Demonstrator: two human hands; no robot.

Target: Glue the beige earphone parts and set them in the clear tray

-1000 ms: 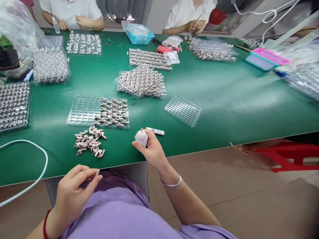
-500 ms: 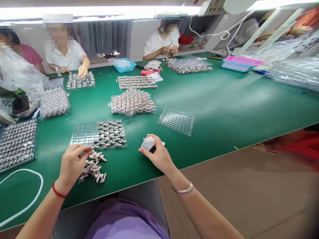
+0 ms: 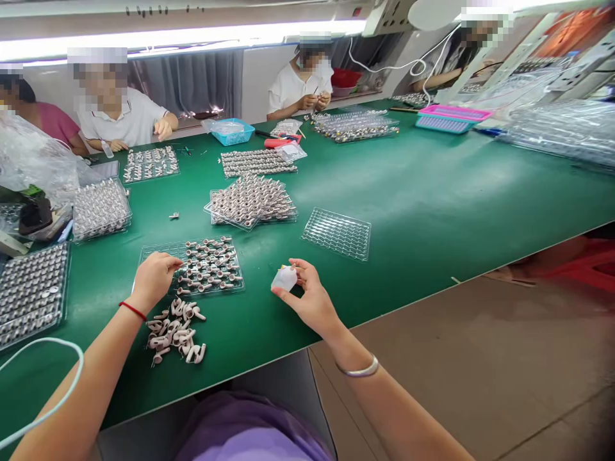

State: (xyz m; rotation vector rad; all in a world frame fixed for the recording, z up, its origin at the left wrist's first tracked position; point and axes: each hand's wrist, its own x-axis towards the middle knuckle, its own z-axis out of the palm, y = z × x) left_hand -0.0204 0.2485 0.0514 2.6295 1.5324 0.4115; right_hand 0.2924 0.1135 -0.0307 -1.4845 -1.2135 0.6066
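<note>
My left hand [image 3: 154, 280] reaches over a clear plastic tray [image 3: 156, 248], its thumb and fingertips pinched at the edge of the filled rows. Whatever lies in that pinch is too small to make out. Pale earbud shells [image 3: 211, 264] fill the tray's right part, while several pockets on the left are bare. Below the tray, a loose pile of earbud shells [image 3: 175, 333] lies near the table's front edge. My right hand [image 3: 310, 294] is closed around a small translucent white bottle [image 3: 284, 279], tilted above the green table.
Stacked trays of shells [image 3: 252, 202] stand beyond, near a bare clear tray [image 3: 337, 233]. A single earbud shell [image 3: 174, 216] lies behind my tray. More full trays [image 3: 33, 288] are at left. A white cable [image 3: 72, 384] loops at front left. Co-workers sit across the table.
My left hand has moved up from the shell pile to the tray. A single shell now lies behind the tray. The co-worker opposite has drawn a hand back from their tray.
</note>
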